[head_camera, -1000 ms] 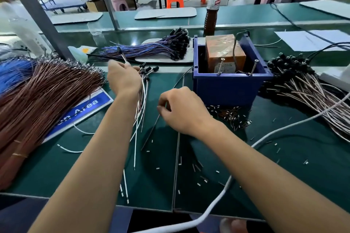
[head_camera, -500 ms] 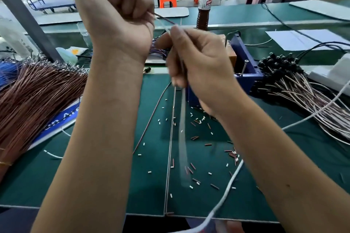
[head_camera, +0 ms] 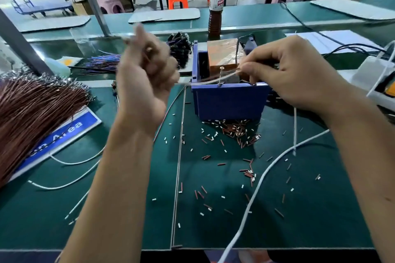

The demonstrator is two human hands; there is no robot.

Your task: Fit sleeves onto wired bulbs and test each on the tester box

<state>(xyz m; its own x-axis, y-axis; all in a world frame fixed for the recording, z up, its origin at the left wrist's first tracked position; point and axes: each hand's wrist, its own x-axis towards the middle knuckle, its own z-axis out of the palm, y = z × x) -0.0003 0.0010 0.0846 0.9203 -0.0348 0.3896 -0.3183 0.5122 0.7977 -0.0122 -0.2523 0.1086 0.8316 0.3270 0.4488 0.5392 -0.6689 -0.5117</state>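
A blue tester box [head_camera: 228,100] stands on the green tabletop [head_camera: 128,209] toward its far edge, holding an orange block [head_camera: 222,57] with upright metal pins. A thin pale wire [head_camera: 211,79], blurred, runs across its left rim. Short white and brown sleeves [head_camera: 235,130] lie scattered before it

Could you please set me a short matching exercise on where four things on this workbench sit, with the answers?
Things:
1. brown wire bundle
2. drink bottle
3. blue bin
4. loose sleeve pieces

Places:
A. scattered on the green mat in front of the bin
B. far left of the bench
C. middle of the bench, holding the orange box
D. upright behind the bin

Pairs: 1-B, 2-D, 3-C, 4-A
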